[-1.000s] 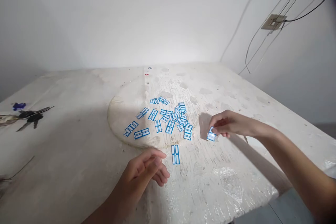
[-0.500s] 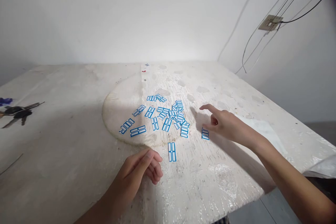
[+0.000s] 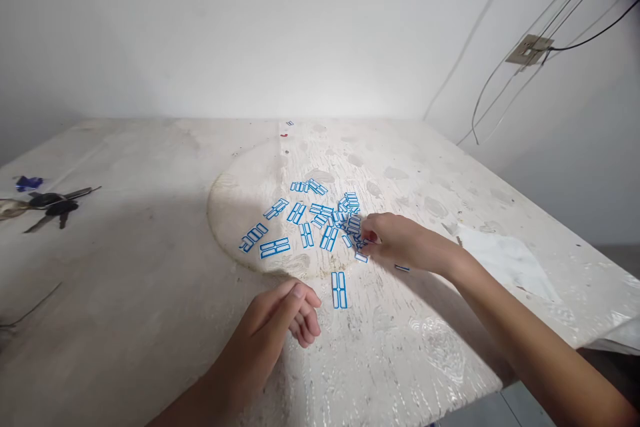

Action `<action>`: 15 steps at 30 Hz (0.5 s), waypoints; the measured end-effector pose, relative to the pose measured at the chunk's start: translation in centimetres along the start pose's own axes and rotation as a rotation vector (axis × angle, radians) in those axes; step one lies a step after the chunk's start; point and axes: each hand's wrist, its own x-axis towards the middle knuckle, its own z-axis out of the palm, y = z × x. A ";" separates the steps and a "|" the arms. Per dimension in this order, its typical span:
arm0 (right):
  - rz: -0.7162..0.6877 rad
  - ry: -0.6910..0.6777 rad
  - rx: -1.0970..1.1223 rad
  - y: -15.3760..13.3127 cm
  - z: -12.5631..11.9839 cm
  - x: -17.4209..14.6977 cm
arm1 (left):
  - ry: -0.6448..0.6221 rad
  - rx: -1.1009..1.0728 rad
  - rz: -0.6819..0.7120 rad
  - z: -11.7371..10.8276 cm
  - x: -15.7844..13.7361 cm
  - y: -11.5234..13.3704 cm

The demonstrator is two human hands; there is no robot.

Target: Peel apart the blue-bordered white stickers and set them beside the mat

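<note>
Flat white pieces with blue edges (image 3: 275,248) lie scattered and partly overlapping in the middle of the table. At the right side of the pile, my right hand (image 3: 400,240) has thumb and fingertips closed on a blue-edged piece (image 3: 361,257), whose upper part is hidden by the fingers. My left hand (image 3: 283,317) rests on the table with loosely curled fingers, and nothing shows in it. A single blue-edged piece (image 3: 339,290) lies apart, just right of the left hand. Another blue-edged piece (image 3: 402,268) is mostly covered by my right hand.
Keys (image 3: 55,203) and a small dark blue object (image 3: 29,183) lie at the left. A white sheet (image 3: 505,260) is on the right side of the table (image 3: 150,280). Cables hang from a wall socket (image 3: 529,50). At the back lies a small red bit (image 3: 284,135).
My right hand has moved left to the pile, and its spread thumb and forefinger have closed on a piece there. The left hand keeps its pose; the whole view has shifted slightly.
</note>
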 end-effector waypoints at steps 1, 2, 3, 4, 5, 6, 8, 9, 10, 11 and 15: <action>-0.014 -0.014 0.036 0.2 -0.4 -0.1 | 0.000 0.000 -0.003 0.0 0.0 0.0; -0.033 -0.028 0.076 0.2 -0.8 -0.2 | 0.000 0.002 -0.004 0.0 0.1 -0.1; -0.056 -0.042 0.116 0.1 -1.3 -0.2 | -0.001 0.006 -0.002 0.0 0.1 -0.1; -0.082 -0.058 0.156 -0.2 -1.7 -0.3 | -0.002 0.006 0.001 0.1 0.1 -0.2; -0.118 -0.077 0.202 -0.6 -2.0 -0.4 | -0.003 0.000 0.003 0.1 0.2 -0.3; -0.168 -0.106 0.255 -1.2 -2.1 -0.4 | 0.000 -0.011 0.001 0.1 0.2 -0.4; -0.321 -0.188 0.407 -2.7 -1.7 -0.5 | 0.019 -0.063 -0.014 0.2 0.2 -0.5; -0.412 -0.245 0.489 -3.4 -1.2 -0.6 | 0.031 -0.082 -0.022 0.2 0.2 -0.4; -0.476 -0.279 0.564 -4.0 -0.5 -0.6 | 0.035 -0.085 -0.034 0.2 0.2 -0.4; -0.522 -0.305 0.617 -4.5 0.1 -0.7 | 0.038 -0.074 -0.041 0.2 0.2 -0.3; -0.509 -0.104 0.677 -4.1 1.2 -0.9 | 0.113 0.014 -0.051 0.0 0.2 0.3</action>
